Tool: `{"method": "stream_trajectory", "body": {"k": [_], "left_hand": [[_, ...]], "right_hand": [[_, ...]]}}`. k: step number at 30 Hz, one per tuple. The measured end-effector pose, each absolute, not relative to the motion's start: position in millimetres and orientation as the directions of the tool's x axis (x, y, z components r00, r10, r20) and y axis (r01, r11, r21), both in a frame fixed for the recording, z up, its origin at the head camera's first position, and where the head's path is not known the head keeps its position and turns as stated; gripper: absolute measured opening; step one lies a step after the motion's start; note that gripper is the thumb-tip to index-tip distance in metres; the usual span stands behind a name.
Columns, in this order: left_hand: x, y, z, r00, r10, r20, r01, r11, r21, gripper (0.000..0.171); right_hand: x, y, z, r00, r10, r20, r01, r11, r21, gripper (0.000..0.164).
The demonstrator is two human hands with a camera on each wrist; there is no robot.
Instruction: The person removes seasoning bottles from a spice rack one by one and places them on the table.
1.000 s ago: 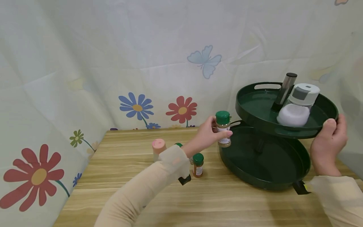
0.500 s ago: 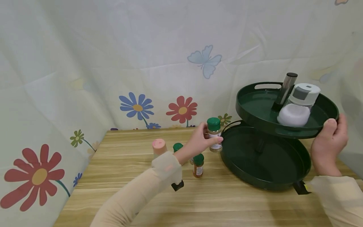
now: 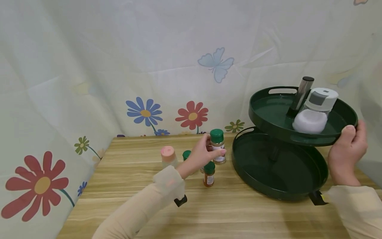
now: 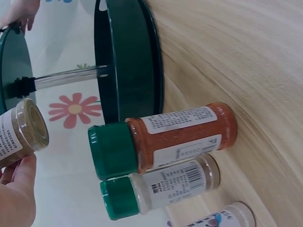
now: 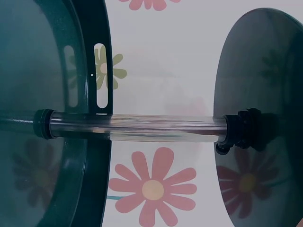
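My left hand point(image 3: 197, 155) pinches a green-capped spice jar point(image 3: 218, 147) with brown powder, thumb in front and fingers behind. The left wrist view has the base of this jar point(image 4: 29, 125) higher than the caps of the standing jars. On the right, my right hand point(image 3: 347, 154) grips the rim of the upper tray point(image 3: 268, 114) of a dark green two-tier stand, its thumb over the edge. That tray bears a white-lidded jar of white contents point(image 3: 313, 113) and a silver-and-black cylinder point(image 3: 300, 96). The lower tray point(image 3: 262, 189) holds nothing visible.
A green-capped jar of red-brown spice point(image 4: 184, 137) stands below my left forearm, beside a second green-capped jar point(image 4: 175, 185). Left of them is a peach-capped bottle point(image 3: 168, 155). A clear post point(image 5: 165, 127) joins the two trays. A flowered curtain point(image 3: 167, 66) hangs behind the table.
My left hand has moved left and down with the spice jar, away from the stand, uncovering another green cap on the table. My right hand stays on the upper tray's rim.
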State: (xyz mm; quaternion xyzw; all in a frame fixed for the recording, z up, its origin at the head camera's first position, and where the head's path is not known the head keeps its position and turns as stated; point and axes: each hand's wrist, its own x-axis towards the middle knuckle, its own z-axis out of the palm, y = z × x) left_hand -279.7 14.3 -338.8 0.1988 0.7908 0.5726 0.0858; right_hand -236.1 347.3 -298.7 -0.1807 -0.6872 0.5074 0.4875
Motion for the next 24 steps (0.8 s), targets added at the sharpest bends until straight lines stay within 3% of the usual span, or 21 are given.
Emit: {"method": "stream_trajectory", "body": {"k": [12, 24], "left_hand": [[-275.6, -5.4, -346.2, -0.930, 0.362, 0.061, 0.178, 0.301, 0.937, 0.052], [-273.8, -19.3, -353.3, -0.934, 0.344, 0.092, 0.207, 0.313, 0.927, 0.041]], "right_hand": [[-235.4, 346.0, -298.1, -0.465, 0.739, 0.487, -0.235, 0.427, -0.873, 0.035], [-233.7, 344.9, -297.5, -0.486, 0.737, 0.469, -0.205, 0.425, -0.881, 0.036]]}}
